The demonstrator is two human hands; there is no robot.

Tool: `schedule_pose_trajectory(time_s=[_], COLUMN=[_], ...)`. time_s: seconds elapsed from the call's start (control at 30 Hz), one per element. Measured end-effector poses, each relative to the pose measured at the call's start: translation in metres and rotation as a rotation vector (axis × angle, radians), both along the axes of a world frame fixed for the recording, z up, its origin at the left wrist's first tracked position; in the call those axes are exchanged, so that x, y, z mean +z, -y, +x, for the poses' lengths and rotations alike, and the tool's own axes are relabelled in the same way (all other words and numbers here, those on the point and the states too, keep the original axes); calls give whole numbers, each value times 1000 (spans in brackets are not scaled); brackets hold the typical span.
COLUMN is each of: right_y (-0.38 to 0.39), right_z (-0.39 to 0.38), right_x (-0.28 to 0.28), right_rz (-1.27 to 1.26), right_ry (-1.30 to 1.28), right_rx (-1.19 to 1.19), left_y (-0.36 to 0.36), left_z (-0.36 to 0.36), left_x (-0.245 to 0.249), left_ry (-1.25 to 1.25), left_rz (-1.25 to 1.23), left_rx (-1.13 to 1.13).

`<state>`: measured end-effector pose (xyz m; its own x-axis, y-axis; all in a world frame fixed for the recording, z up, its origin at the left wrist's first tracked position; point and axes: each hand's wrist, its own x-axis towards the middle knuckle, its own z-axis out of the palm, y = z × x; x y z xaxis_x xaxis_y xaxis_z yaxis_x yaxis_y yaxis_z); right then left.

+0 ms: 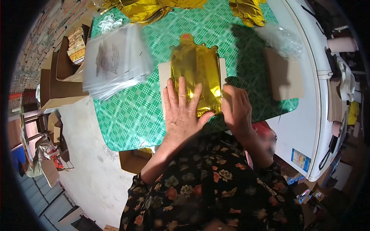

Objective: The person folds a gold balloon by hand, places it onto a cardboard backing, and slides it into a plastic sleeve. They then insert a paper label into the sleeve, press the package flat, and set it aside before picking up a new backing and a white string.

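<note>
A flat gold foil balloon (192,65), its tabbed end pointing away from me, lies on a pale cardboard sheet (163,73) that shows past its sides. My left hand (182,111) is spread flat on the near part of the foil, fingers apart and thumb at its near edge. Beside the right edge of the foil is my right hand (237,106), its fingers loosely bent and the thumb apart from them. Nothing shows between them; whether the fingertips touch the foil or card is hard to see.
The table has a green checked cover (127,127). Clear plastic bags (119,65) are stacked at left, near open cardboard boxes (63,86). More gold foil (148,11) lies at the far edge. Brown cardboard (283,73) and crumpled plastic (283,40) sit right, by a white fridge (298,115).
</note>
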<state>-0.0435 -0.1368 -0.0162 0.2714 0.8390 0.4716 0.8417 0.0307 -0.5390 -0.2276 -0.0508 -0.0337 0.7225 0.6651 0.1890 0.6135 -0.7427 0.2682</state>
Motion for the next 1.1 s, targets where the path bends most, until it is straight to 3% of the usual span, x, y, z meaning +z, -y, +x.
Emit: schedule_pose_trajectory(time_s=[0.07,0.2,0.37,0.47,0.7,1.0,1.1], right_y=[2,-33,-87,-107,-127,-138,-137], right_z=[-1,15,51,59,76,69,62], right_x=[-12,-9,-27,-21,-17,-20,-25], right_rz=[-54,-155,-249,-310,-366,-394,-189], right_ry=[-304,-566,-566,-782,-909,-722,-499], right_rx=[-48,-30,-3,40,151,166,205], left_y=[0,0,0,0,-1,0,2], left_z=[0,-1,-1,-2,-2,-2,-3], left_x=[0,0,1,2,-2,-5,-4], left_ry=[-2,-3,1,-12,-7,0,-23], left_rz=[-5,-3,2,-2,-19,-20,2], left_rx=[2,2,-4,-9,-18,3,-3])
